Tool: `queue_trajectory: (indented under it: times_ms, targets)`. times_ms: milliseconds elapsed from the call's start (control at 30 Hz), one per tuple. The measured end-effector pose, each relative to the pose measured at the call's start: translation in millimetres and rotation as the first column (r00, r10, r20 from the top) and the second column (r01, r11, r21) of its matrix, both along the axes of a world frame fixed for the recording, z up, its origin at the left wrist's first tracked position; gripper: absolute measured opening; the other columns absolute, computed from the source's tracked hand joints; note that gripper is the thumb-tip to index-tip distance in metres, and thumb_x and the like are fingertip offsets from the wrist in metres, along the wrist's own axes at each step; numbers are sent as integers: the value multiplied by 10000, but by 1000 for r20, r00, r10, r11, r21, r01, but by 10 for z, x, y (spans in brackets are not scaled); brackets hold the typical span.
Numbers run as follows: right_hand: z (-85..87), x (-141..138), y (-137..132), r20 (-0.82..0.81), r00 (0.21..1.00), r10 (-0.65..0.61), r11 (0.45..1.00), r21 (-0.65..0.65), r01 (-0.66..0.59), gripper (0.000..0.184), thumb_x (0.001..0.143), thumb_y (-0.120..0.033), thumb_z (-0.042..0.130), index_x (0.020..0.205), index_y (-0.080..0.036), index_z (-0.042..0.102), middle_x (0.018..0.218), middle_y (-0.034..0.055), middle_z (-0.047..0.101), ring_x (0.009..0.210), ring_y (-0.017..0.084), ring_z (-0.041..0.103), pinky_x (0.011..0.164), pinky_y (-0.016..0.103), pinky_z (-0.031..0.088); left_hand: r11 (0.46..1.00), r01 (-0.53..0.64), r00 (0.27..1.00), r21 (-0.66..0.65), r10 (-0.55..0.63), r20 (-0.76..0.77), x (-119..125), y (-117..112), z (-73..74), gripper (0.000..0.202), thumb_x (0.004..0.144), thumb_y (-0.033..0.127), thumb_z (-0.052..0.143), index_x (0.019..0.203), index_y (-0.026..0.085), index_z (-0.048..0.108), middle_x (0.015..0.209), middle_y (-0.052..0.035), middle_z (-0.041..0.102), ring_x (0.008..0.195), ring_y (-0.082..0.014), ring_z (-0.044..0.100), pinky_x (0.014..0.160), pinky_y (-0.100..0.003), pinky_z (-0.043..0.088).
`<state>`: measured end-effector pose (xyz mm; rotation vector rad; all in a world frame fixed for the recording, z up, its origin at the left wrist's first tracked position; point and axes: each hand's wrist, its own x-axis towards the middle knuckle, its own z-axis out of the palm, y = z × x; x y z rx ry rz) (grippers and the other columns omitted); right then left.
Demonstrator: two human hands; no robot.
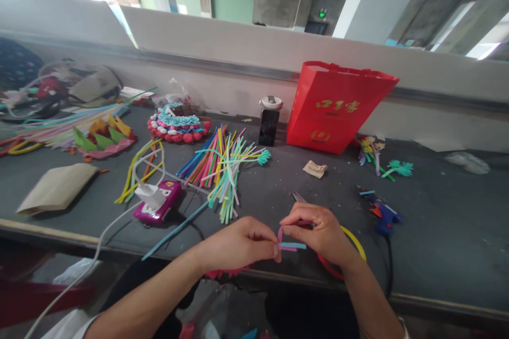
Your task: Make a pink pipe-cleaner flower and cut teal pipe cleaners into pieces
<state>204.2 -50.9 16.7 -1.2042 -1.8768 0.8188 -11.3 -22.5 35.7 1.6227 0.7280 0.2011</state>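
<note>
Near the table's front edge, my left hand (254, 243) is closed in a pinch on short pieces of pipe cleaner. A light blue piece (296, 246) and a pink piece stick out to the right of its fingertips. My right hand (318, 230) pinches the upper end of a pink pipe cleaner (280, 234) that stands up from the left fingers. Scissors with yellow and red handles (357, 242) are partly hidden by the right hand, their blades showing beyond it; whether that hand also grips them I cannot tell.
Loose pipe cleaners (226, 190) lie in a bundle ahead, beside a purple power socket (159, 202) with a white cable. A glue gun (384, 217) lies at right. Behind stand a bottle (269, 126) and a red bag (338, 108). Finished-looking flowers (400, 168) lie beyond.
</note>
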Motion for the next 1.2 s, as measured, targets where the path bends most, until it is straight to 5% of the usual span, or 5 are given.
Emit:
queue_trajectory:
  times_ms: [233,600,867,1067,1200]
  targets:
    - [163,-105,-188,114,990,-78,968,245,48,119,880,-203,639,791,-210,717,676,5,616,651,140,574,617,260,431,917,-230,971,327,240,11,101,-14,-138,260,811,231,502,583,144,593,526,49,374,527,-87,346,497,-235,222]
    - [-34,-181,-34,-82,996,-40,999,18,42,154,866,-263,651,746,-190,715,657,-3,597,618,129,539,569,235,397,840,-105,851,-532,352,389,44,85,-117,216,737,290,628,630,105,657,377,106,229,366,-39,123,425,-236,101]
    - [39,-93,-51,-48,998,-42,999,4,42,87,823,-213,709,742,-204,738,659,-14,599,605,114,542,555,223,380,976,-1,995,-216,22,99,34,55,-59,175,714,226,575,601,134,672,493,33,505,454,-71,343,455,-233,214]
    - [159,-128,-233,107,989,-100,971,228,74,128,870,-158,627,775,-197,704,670,-9,580,656,128,560,630,246,405,953,-279,960,121,274,50,112,66,-194,206,742,225,507,628,141,657,536,35,495,538,-96,402,515,-227,279]
    - [81,-182,-208,90,991,-100,980,182,83,129,879,-166,613,810,-206,714,700,-4,602,668,133,567,632,245,405,884,-431,869,-180,461,181,134,88,-178,202,745,269,557,610,138,631,439,64,385,428,-68,270,440,-226,181]
